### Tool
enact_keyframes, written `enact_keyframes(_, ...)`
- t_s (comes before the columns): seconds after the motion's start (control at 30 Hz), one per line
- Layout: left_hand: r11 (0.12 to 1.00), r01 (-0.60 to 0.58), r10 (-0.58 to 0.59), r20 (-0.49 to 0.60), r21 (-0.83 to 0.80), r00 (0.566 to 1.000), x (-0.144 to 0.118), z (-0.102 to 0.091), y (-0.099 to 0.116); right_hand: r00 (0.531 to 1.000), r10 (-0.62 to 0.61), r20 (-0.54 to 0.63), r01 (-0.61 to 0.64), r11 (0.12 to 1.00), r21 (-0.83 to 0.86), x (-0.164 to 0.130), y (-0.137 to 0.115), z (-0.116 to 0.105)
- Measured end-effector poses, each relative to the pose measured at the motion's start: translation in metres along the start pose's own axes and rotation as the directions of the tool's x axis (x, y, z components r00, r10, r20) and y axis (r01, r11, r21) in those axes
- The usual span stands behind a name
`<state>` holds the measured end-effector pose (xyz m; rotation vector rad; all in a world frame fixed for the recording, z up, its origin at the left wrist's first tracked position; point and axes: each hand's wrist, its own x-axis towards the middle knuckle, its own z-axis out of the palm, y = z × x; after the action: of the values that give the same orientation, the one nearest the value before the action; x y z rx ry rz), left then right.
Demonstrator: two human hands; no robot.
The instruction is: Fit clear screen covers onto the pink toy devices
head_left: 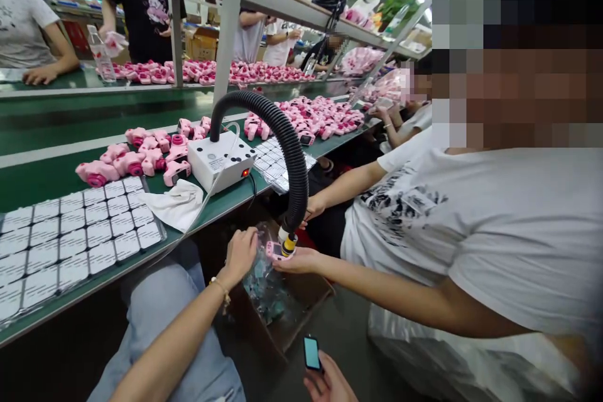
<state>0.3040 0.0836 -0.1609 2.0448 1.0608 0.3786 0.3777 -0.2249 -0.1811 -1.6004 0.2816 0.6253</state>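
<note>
A small pink plastic toy camera (274, 252) sits low in front of the green workbench (56, 179), right under the yellow nozzle (287, 243) of a black ribbed hose (287, 144) that arches down from a white box-shaped machine (221, 160) with a lit red switch. A co-worker in a white printed T-shirt (494, 232) cradles the toy in an upturned palm (298, 261), and the co-worker's other hand (313, 206) rests against the hose. The person's left hand (240, 255), a thin bracelet at the wrist, curls at the near end of the toy. From behind, it is not clear whether the fingers pinch it or only steady it. The right hand (330, 383), low in the frame, is closed around a small dark screen panel with a teal face (311, 352), gripped by its lower end. The work looks best served by keeping the toy still and square beneath the nozzle and keeping fingers off the panel's face. Below the hands, an open brown cardboard box (301, 314) holds clear plastic bags. On the bench lie a crumpled white cloth (176, 204), trays of white square labels (70, 235) and heaps of more pink toy cameras (136, 160), and other workers stand along the far side of the line.
</note>
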Motion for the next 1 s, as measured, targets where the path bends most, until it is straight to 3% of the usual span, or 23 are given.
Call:
enact_keyframes(0.1,0.987,0.153,-0.153,-0.010,0.051,0.988,0.008,-0.009,-0.024,1.000,0.025,0.001,-0.025,0.999,0.021,-0.003,0.007,0.013)
enact_keyframes(0.23,0.961,0.262,-0.270,0.095,0.093,0.958,0.020,-0.016,-0.039,0.999,0.053,-0.001,-0.053,0.998,0.030,-0.007,0.007,0.028)
enact_keyframes(0.33,0.960,0.267,-0.279,0.215,0.084,0.936,0.018,-0.010,-0.035,0.999,0.034,-0.003,-0.034,0.999,0.016,-0.015,0.007,0.037)
enact_keyframes(0.47,0.962,0.270,-0.269,0.315,0.040,0.910,0.009,-0.004,-0.020,0.996,-0.088,-0.002,0.088,0.996,-0.025,-0.031,0.009,0.046)
enact_keyframes(0.57,0.960,0.276,-0.246,0.327,-0.049,0.913,-0.015,-0.014,-0.015,0.982,-0.185,0.025,0.186,0.978,-0.093,-0.041,0.009,0.055)
enact_keyframes(0.67,0.924,0.301,-0.236,0.269,-0.235,0.934,-0.073,-0.035,-0.021,0.957,-0.273,0.096,0.286,0.941,-0.181,-0.058,0.005,0.075)
enact_keyframes(0.7,0.897,0.312,-0.242,0.241,-0.314,0.940,-0.100,-0.043,-0.022,0.924,-0.347,0.161,0.377,0.900,-0.219,-0.066,0.004,0.086)
enact_keyframes(0.73,0.861,0.322,-0.255,0.213,-0.394,0.943,-0.127,-0.051,-0.023,0.860,-0.445,0.250,0.501,0.830,-0.244,-0.076,0.002,0.098)
enact_keyframes(0.77,0.822,0.331,-0.274,0.187,-0.463,0.943,-0.154,-0.059,-0.023,0.755,-0.550,0.358,0.643,0.728,-0.237,-0.088,0.001,0.112)
enact_keyframes(0.83,0.722,0.334,-0.330,0.122,-0.606,0.936,-0.200,-0.074,-0.019,0.455,-0.700,0.550,0.869,0.484,-0.102,-0.113,0.000,0.139)
enact_keyframes(0.87,0.638,0.317,-0.379,0.073,-0.702,0.923,-0.217,-0.081,-0.016,0.317,-0.735,0.600,0.919,0.394,-0.003,-0.126,0.001,0.151)
enact_keyframes(0.9,0.541,0.277,-0.436,0.017,-0.794,0.900,-0.230,-0.088,-0.013,0.209,-0.754,0.623,0.938,0.335,0.091,-0.139,0.001,0.162)
enact_keyframes(0.93,0.447,0.212,-0.493,-0.042,-0.869,0.869,-0.239,-0.094,-0.012,0.134,-0.758,0.639,0.937,0.306,0.167,-0.150,0.002,0.170)
enact_keyframes(0.97,0.378,0.136,-0.543,-0.100,-0.916,0.834,-0.245,-0.100,-0.012,0.098,-0.746,0.658,0.925,0.313,0.217,-0.159,0.002,0.176)
enact_keyframes(1.0,0.350,0.067,-0.574,-0.158,-0.934,0.803,-0.250,-0.107,-0.013,0.095,-0.716,0.691,0.904,0.352,0.241,-0.167,0.001,0.179)
